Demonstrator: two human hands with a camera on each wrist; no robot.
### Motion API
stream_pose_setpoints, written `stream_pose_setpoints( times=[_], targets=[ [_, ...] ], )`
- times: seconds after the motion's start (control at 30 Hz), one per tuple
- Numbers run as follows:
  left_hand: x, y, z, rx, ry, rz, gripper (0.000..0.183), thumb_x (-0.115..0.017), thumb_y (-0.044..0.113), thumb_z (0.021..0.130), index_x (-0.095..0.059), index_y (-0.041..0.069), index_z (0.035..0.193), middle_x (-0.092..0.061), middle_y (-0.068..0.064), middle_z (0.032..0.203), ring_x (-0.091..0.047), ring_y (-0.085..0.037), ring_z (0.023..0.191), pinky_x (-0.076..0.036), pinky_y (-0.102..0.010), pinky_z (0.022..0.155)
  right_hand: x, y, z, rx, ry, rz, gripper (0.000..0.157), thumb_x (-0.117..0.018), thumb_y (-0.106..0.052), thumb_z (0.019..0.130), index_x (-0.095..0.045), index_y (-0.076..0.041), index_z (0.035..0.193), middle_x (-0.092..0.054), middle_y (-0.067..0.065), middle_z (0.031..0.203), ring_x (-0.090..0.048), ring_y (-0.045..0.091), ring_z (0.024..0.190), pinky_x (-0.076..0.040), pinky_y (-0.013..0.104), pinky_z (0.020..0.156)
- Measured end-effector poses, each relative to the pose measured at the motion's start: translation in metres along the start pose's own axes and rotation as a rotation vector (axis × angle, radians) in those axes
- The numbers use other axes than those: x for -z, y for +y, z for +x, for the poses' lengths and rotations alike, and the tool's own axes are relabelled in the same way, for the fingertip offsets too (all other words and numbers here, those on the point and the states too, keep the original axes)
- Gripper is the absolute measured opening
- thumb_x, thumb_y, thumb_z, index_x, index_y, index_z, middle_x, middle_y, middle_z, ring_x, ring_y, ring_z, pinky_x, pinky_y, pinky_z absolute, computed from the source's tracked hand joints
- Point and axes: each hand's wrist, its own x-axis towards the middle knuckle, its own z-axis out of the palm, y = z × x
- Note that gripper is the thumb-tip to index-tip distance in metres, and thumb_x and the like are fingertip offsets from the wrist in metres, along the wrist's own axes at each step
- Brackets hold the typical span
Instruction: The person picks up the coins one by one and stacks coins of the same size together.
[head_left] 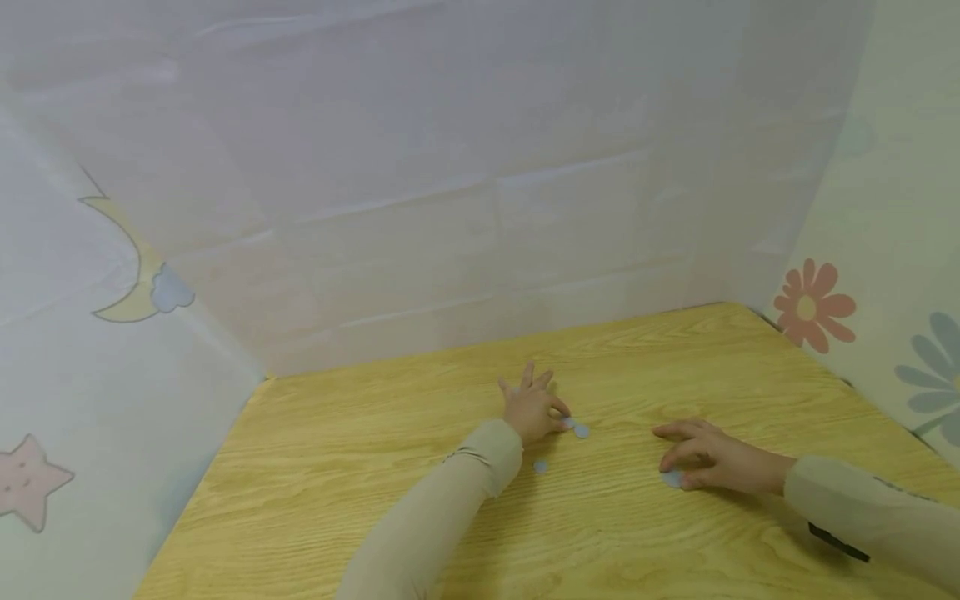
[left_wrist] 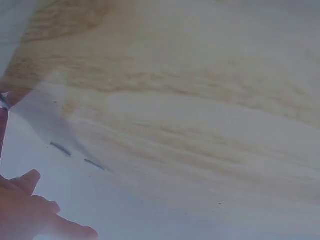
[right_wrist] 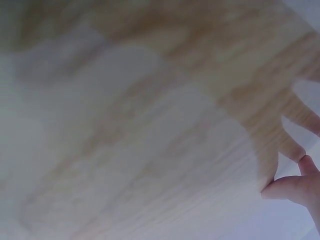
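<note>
My left hand [head_left: 528, 412] reaches over the wooden table, thumb and index finger pinching a small pale blue disc [head_left: 567, 423]; its other fingers are spread. Beside that one lies a second disc [head_left: 582, 431], and a third disc [head_left: 541, 467] is nearer the sleeve. Another pale spot shows among the spread fingers. The left wrist view has the pinched disc [left_wrist: 4, 101] tilted at the left edge. To the right, my right hand [head_left: 720, 458] curves its fingers over a pale disc [head_left: 671, 478], with index finger and thumb at its edge. In the right wrist view that disc is hidden.
The yellow wood-grain table [head_left: 337, 467] meets a pale hanging sheet [head_left: 450, 208] at its back edge. Printed side sheets with a moon [head_left: 127, 304] and flowers [head_left: 813, 307] stand at left and right. A black strip [head_left: 838, 542] shows below the right sleeve.
</note>
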Motion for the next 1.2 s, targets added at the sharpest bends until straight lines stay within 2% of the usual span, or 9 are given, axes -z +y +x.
stream_pose_setpoints(
  times=[0.3,0.5,0.7,0.77,0.87,0.97,1.2],
  targets=[
    [0.003,-0.002,-0.002,0.007,0.011,-0.067,0.026,-0.073,0.041,0.081,-0.076,0.022,0.1,-0.04,-0.011,0.151,-0.017,-0.046,0.143,-0.017,-0.077,0.099,-0.001,0.0,0.001,-0.001,0.007,0.0,0.021,-0.067,-0.023,0.091,-0.067,-0.027,0.111,-0.037,0.001,0.148,-0.006,-0.021,0.124,-0.037,0.07,0.079],
    [-0.002,-0.006,-0.001,0.007,0.019,-0.11,0.025,-0.075,0.037,0.082,-0.076,0.017,0.097,-0.042,-0.011,0.15,-0.017,-0.045,0.143,-0.016,-0.077,0.1,-0.001,-0.001,0.001,0.001,0.013,-0.016,0.022,-0.067,-0.022,0.09,-0.067,-0.027,0.112,-0.038,0.001,0.147,-0.006,-0.022,0.124,-0.039,0.066,0.081],
    [-0.002,-0.011,0.0,-0.008,0.024,-0.145,0.021,-0.076,0.035,0.083,-0.076,0.017,0.095,-0.041,-0.012,0.15,-0.017,-0.046,0.143,-0.014,-0.078,0.098,-0.001,-0.002,0.001,0.009,0.019,0.001,0.022,-0.068,-0.021,0.09,-0.067,-0.026,0.111,-0.04,0.005,0.146,-0.007,-0.021,0.123,-0.036,0.072,0.078],
    [-0.003,-0.012,0.001,-0.018,0.036,-0.153,0.02,-0.077,0.034,0.083,-0.076,0.017,0.093,-0.042,-0.011,0.149,-0.017,-0.046,0.143,-0.014,-0.079,0.098,-0.002,-0.001,0.001,0.011,0.023,-0.01,0.022,-0.068,-0.022,0.09,-0.067,-0.027,0.111,-0.041,0.006,0.145,-0.008,-0.02,0.123,-0.037,0.071,0.079],
    [-0.007,-0.015,0.004,-0.039,0.054,-0.145,0.019,-0.077,0.035,0.082,-0.076,0.018,0.091,-0.042,-0.009,0.149,-0.016,-0.045,0.143,-0.014,-0.079,0.098,-0.002,0.0,0.001,0.016,0.029,-0.03,0.022,-0.069,-0.022,0.089,-0.067,-0.028,0.111,-0.042,0.007,0.145,-0.008,-0.02,0.124,-0.039,0.067,0.079],
    [-0.004,-0.014,0.003,-0.048,0.039,-0.123,0.02,-0.076,0.036,0.083,-0.076,0.018,0.093,-0.04,-0.008,0.151,-0.014,-0.044,0.144,-0.014,-0.078,0.099,-0.002,0.001,0.0,0.017,0.03,-0.033,0.023,-0.069,-0.022,0.089,-0.067,-0.028,0.111,-0.042,0.006,0.145,-0.009,-0.02,0.124,-0.039,0.066,0.08],
    [-0.005,-0.013,0.008,-0.032,0.02,-0.093,0.028,-0.075,0.04,0.083,-0.075,0.021,0.104,-0.036,-0.008,0.153,-0.013,-0.043,0.144,-0.014,-0.079,0.098,-0.003,0.003,0.0,0.008,0.023,0.001,0.022,-0.068,-0.022,0.089,-0.067,-0.028,0.111,-0.04,0.004,0.147,-0.008,-0.021,0.124,-0.035,0.073,0.078]
  ],
)
